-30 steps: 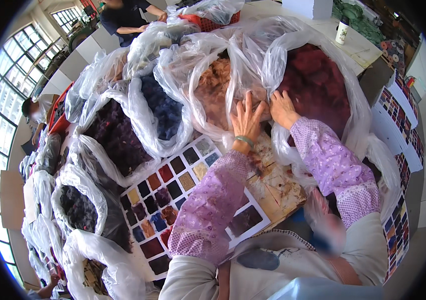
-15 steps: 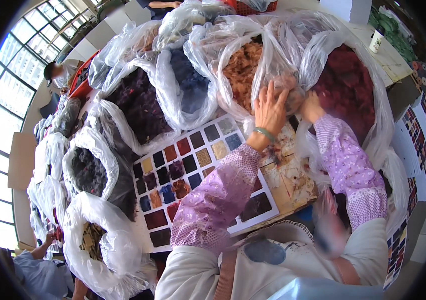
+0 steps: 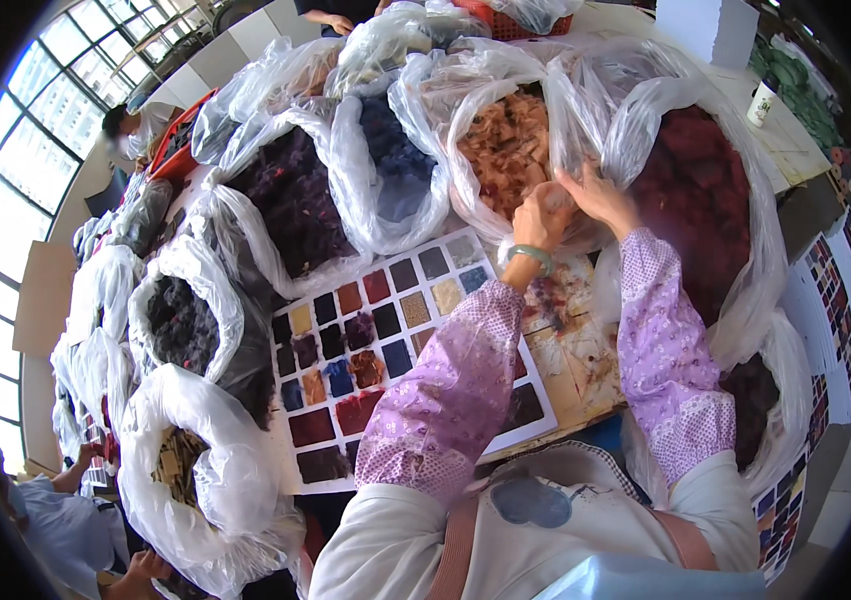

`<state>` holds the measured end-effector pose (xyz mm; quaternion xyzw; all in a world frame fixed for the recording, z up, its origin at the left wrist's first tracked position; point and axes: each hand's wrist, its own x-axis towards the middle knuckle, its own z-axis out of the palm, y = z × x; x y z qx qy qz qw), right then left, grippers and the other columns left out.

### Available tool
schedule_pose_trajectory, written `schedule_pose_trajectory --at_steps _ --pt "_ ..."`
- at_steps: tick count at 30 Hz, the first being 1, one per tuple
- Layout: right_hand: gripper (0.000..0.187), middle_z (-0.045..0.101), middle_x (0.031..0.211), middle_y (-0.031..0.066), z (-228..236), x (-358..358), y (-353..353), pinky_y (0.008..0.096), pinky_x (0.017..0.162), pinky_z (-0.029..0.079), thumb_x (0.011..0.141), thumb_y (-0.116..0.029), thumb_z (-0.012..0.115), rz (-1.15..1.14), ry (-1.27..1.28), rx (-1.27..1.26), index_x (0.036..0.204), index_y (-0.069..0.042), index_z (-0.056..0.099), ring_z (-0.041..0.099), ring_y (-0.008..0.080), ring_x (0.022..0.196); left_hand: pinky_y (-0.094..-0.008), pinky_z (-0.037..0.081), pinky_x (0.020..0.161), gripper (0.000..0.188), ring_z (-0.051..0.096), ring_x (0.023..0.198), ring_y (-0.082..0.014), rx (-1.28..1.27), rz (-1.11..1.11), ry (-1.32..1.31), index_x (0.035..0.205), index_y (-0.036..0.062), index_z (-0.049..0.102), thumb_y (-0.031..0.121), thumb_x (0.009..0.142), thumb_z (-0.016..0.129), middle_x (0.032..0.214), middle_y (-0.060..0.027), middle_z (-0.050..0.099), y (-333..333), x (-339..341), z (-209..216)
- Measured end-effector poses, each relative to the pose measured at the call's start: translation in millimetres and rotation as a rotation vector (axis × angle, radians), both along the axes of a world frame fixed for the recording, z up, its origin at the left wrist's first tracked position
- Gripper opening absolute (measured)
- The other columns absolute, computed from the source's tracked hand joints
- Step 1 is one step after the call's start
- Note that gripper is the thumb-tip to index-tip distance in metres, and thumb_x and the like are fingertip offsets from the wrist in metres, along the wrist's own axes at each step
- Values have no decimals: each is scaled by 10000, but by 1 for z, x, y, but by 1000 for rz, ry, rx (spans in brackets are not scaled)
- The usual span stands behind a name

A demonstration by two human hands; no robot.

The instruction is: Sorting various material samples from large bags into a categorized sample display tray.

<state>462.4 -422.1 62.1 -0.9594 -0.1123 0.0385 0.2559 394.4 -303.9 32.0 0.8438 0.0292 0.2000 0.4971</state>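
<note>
A clear plastic bag [image 3: 571, 135] full of orange-brown loose fibre [image 3: 504, 150] stands open in front of me. At its near right rim my left hand [image 3: 543, 215], with a green bangle at the wrist, is closed on the plastic. Close beside it, my right hand [image 3: 598, 197] is closed on the bag's gathered edge, fingers partly hidden. To the right sits a larger open bag of dark red fibre [image 3: 696, 200]. Below my hands lies a white sample board [image 3: 536, 405] with rows of coloured fibre squares, partly covered by my left forearm.
Open bags hold blue fibre [image 3: 396, 165], dark purple fibre [image 3: 291, 200] and grey fibre [image 3: 183, 325]. A stained wooden board [image 3: 581, 350] lies under the sample board. A paper cup [image 3: 761, 103] stands at the far right. Other people are at the left and far edges.
My left hand has gone from spread over the plastic to closed at the orange-brown bag's rim. My right hand has moved left beside it. The bag's mouth looks wider.
</note>
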Motion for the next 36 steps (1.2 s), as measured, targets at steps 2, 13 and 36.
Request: schedule_pose_trajectory --at_steps 2,13,36 --pt "1005 368 1229 336 -4 1 12 451 972 282 700 -745 331 -66 59 162 1352 -7 134 365 425 1169 -432 453 701 397 581 804 -379 -36 17 -89 973 20 563 265 669 630 833 -210 611 -3 -1 -2" --pt "305 561 785 69 -53 46 40 316 655 428 557 -39 522 -427 25 1223 859 -18 556 523 226 706 -416 433 729 392 553 837 -368 41 -113 -221 1073 34 515 106 688 550 899 -212 580 -6 -17 -21" --pt "395 507 1047 193 -77 -19 44 387 871 375 639 -141 560 -797 -455 779 1023 -54 528 475 349 979 -363 375 689 228 532 828 -273 659 -5 -82 942 77 465 188 752 525 902 -110 495 -19 -21 -47"
